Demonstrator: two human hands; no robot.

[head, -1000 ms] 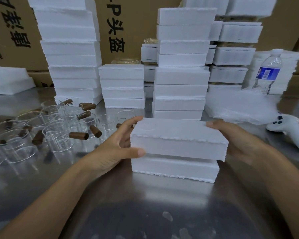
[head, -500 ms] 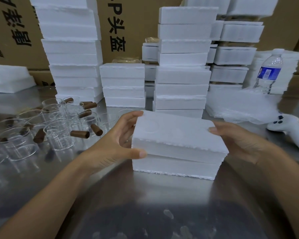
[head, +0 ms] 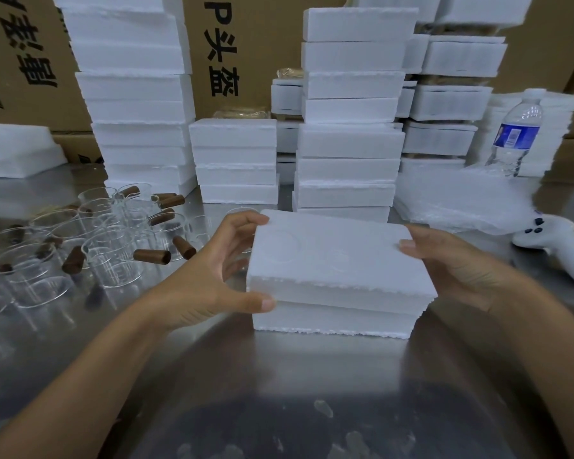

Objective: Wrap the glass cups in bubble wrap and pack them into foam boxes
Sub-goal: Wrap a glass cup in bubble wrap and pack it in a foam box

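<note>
A water bottle with a blue label stands upright at the back right of the steel table. Nearer than the bottle, a white game controller lies on the table's right edge. Behind the bottle and across the back rise cardboard cartons printed with black characters.

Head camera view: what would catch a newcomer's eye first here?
Front and centre, the left hand and right hand grip the lid of a white foam box on the steel table. Behind it rise tall stacks of foam boxes, filling the back of the table. At the left lies a crowd of clear glass cups with brown handles.
</note>
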